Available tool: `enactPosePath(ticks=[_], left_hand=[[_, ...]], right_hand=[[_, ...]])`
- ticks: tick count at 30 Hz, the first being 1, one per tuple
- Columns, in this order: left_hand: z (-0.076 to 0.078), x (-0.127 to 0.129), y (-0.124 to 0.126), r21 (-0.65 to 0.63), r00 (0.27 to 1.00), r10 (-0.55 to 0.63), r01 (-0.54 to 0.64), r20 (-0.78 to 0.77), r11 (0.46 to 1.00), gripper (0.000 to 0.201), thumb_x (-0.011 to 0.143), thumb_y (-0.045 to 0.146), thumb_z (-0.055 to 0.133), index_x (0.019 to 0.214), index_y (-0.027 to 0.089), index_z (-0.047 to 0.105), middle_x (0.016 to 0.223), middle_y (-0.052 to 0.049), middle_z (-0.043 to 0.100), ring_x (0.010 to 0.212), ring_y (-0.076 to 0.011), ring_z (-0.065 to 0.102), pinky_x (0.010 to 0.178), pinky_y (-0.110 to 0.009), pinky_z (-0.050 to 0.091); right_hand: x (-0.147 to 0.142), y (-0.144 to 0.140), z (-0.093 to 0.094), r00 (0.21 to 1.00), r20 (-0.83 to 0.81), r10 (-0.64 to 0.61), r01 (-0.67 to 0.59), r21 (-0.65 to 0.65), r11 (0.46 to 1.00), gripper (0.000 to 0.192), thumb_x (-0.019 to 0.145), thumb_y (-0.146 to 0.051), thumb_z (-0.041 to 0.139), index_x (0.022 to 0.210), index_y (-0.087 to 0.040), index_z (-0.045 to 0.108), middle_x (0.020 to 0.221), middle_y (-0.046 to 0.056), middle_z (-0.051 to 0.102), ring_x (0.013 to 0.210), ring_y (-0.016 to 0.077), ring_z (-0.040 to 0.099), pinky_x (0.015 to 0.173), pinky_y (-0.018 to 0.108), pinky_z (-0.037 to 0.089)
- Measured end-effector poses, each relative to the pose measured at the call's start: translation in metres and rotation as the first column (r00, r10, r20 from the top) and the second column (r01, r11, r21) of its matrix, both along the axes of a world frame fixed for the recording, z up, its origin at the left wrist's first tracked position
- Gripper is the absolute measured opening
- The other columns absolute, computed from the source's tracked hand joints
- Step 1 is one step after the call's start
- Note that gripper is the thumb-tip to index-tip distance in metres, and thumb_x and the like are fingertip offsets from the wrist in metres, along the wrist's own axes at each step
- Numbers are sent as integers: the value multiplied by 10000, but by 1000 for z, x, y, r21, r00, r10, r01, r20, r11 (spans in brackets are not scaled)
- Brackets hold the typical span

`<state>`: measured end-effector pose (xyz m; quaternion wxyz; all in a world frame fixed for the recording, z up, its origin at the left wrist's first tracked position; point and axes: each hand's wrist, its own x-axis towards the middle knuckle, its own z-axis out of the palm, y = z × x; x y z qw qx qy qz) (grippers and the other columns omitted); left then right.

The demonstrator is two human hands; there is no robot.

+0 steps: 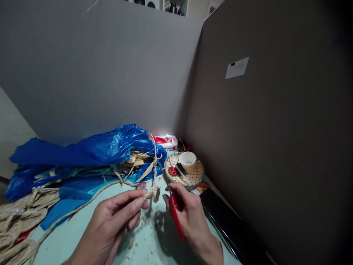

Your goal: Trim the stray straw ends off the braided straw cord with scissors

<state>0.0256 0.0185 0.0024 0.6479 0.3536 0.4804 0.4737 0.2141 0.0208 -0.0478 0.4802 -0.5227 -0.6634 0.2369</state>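
Note:
Between the thumb and fingers of my left hand (118, 217) is the end of a pale braided fibre cord (152, 192). A thinner twisted length rises from the braid toward the blue plastic. My right hand (190, 215) is closed around the red handles of a pair of scissors (176, 217). Their dark blades point up and away, just right of the cord and apart from the braid. Whether the blades are parted I cannot tell. Small fibre scraps (132, 244) lie on the pale green tabletop (149, 228) below my hands.
A blue plastic bag (82, 151) with dry husks (138, 159) lies at the back left; fibre bundles (24, 213) sit at left. A woven tray (197, 175) holds a paper cup (188, 160) and a red lid (173, 171). A long black object (228, 224) lies right. Grey partitions (124, 66) enclose the table.

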Motion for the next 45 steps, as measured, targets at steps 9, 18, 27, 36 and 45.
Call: enactPosePath(ticks=[9,18,27,36,45], left_hand=[[14,9,-6,-1,987,-115,115,-115,993,269,654,419,872,833,223,831,753,-36,763,760,-240,686,718,-301,547],[-5,11,5,196,830,-140,285,-539,938,216,692,416,750,616,219,709,589,33,586,602,-161,484,570,-232,383],[-16,19,-7,355,800,30,232,-599,906,183,708,334,756,574,243,671,576,12,572,563,-180,500,528,-221,437],[7,10,-2,255,826,-124,307,-550,917,244,701,374,771,533,211,702,586,12,595,590,-163,515,566,-216,413],[33,-19,3,213,915,-256,330,-313,920,320,803,466,724,637,198,782,616,-25,644,517,-129,444,537,-241,391]], right_hand=[[-6,-1,13,640,-766,49,-446,-320,836,492,804,-542,778,1062,-199,539,713,0,687,493,84,537,439,162,404],[-1,-2,22,408,-911,-60,-420,-246,873,494,734,-320,886,1085,-162,576,710,-37,651,524,48,556,488,120,455],[0,-5,30,293,-955,-53,-393,-171,904,384,694,-219,898,958,-155,626,714,-29,649,541,38,527,513,109,439],[-2,4,35,349,-936,47,-387,-98,917,354,754,-213,854,1001,-165,605,741,-43,612,573,49,499,540,137,408],[-21,25,67,448,-863,235,-416,31,909,276,753,-253,839,886,-180,609,752,-45,564,625,81,454,585,184,397]])
